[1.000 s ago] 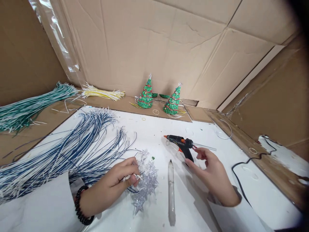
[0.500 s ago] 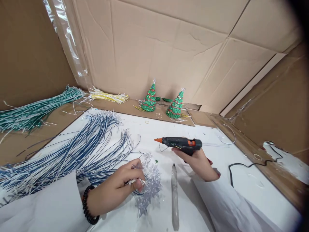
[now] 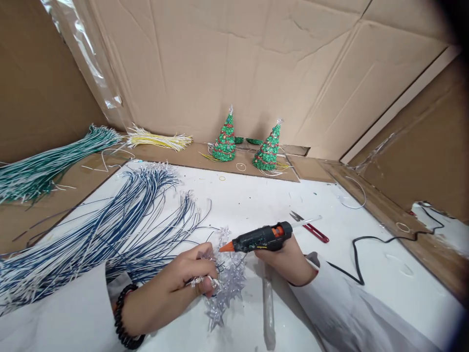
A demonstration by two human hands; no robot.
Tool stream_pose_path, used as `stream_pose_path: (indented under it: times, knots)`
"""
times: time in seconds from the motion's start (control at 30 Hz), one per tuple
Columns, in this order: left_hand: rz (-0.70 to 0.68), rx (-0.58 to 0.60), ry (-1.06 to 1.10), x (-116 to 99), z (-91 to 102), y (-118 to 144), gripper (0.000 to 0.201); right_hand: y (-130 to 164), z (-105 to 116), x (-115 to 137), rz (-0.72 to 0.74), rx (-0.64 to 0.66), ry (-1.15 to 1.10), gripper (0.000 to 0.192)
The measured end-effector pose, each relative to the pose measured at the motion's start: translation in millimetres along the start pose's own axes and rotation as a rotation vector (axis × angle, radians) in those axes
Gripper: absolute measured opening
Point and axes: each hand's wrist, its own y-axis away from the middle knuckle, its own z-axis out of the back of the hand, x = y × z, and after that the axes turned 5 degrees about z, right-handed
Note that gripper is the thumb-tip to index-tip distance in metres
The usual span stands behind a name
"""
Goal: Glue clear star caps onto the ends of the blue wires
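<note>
Clear plastic stars [image 3: 224,286] are lying in a cluster on the white worktop [image 3: 256,200], near centre. Left hand [image 3: 183,283] is pinching a small piece with wire between thumb and fingertips, right at the left edge of the cluster. Right hand [image 3: 286,259] is gripping a black glue gun [image 3: 258,239], held roughly level, its orange nozzle pointing left and sitting just above the stars, close to the left fingertips. Glue stick [image 3: 268,305] is lying on the worktop below the right hand. Red-handled scissors [image 3: 311,229] are lying just right of the gun. Black cord [image 3: 366,259] is running off to the right. Blue-white wires [image 3: 110,230] are fanning across the left side. Two green trees [image 3: 245,144] are standing at the far edge, against the cardboard wall [image 3: 234,63].
</note>
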Motion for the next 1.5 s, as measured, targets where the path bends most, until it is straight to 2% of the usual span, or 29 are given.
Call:
stream_pose_path:
  times: [0.27, 0.63, 0.87, 1.1, 1.2, 1.4, 1.5]
  knots:
    - [0.024, 0.042, 0.000, 1.8, -1.0, 2.0, 0.039, 0.4, 1.7, -5.3, 0.060, 0.095, -0.058, 0.007]
    - [0.024, 0.030, -0.007, -2.7, -0.6, 0.9, 0.036, 5.2, -1.1, -9.1, 0.098, 0.085, -0.016, 0.009]
    - [-0.014, 0.016, -0.009, 4.3, -1.9, 2.2, 0.042, 5.6, -0.3, -8.6, 0.151, 0.081, 0.030, 0.004]
    - [-0.016, -0.002, -0.012, 2.8, -1.2, 1.2, 0.048, 7.4, -2.5, -8.5, 0.154, 0.068, 0.008, 0.008]
    - [-0.006, -0.029, 0.009, -0.9, -0.1, -1.1, 0.051, 9.4, -1.4, -9.2, 0.209, 0.043, 0.092, 0.017]
    - [0.027, -0.079, 0.091, -5.8, 0.6, -4.9, 0.046, 17.0, -1.9, -5.8, 0.482, -0.112, 0.452, 0.023]
    - [0.047, -0.116, 0.120, -6.4, 0.6, -5.8, 0.045, 19.8, -4.9, -4.2, 0.510, -0.150, 0.548, 0.027]
